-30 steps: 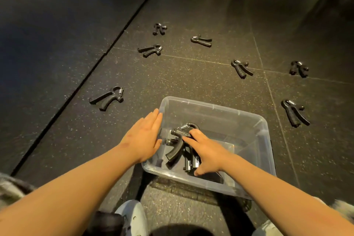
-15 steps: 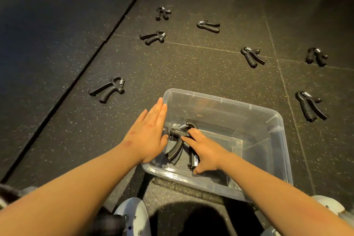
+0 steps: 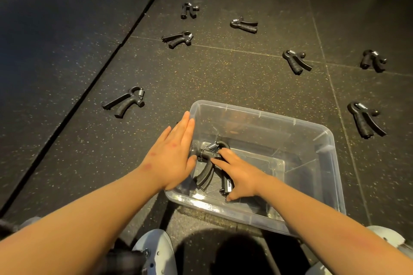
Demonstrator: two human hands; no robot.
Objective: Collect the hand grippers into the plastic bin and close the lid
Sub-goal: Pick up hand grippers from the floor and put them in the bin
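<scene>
Just under the fingers of the right hand, inside the plastic bin, a hand gripper lies with its spring head pointing away from the person. Its handles point back toward them, and its long axis slants to the near left. The right hand lies palm down on it, fingers stretched over the head. The left hand is flat, fingers straight and together, against the outside of the bin's left wall. Seven loose grippers lie on the floor beyond and beside both hands.
</scene>
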